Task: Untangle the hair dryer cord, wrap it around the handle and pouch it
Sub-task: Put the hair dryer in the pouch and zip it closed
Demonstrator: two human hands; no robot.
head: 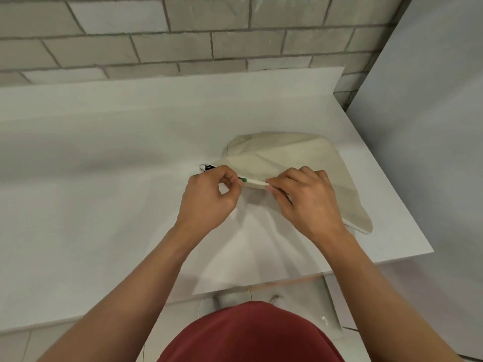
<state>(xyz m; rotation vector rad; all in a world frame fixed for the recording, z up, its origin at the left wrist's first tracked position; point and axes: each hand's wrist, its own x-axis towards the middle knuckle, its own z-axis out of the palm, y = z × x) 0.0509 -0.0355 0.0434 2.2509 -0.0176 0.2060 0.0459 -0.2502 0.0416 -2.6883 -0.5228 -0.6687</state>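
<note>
A beige cloth pouch (pixel 292 163) lies on the white table (pixel 104 178), bulging as if something is inside. No part of the hair dryer can be made out for sure; a small dark bit (pixel 208 167) pokes out at the pouch's left end. Along the pouch's near edge runs a zip with a green pull (pixel 244 180). My left hand (pixel 209 197) pinches at the green pull. My right hand (pixel 305 197) pinches the pouch's edge just right of it.
A grey brick wall (pixel 183 35) stands behind the table. A pale panel (pixel 431 126) rises at the right. The table's near right corner (pixel 428 249) is close to the pouch. Below are the floor, pale shoes and a red garment (pixel 251 335).
</note>
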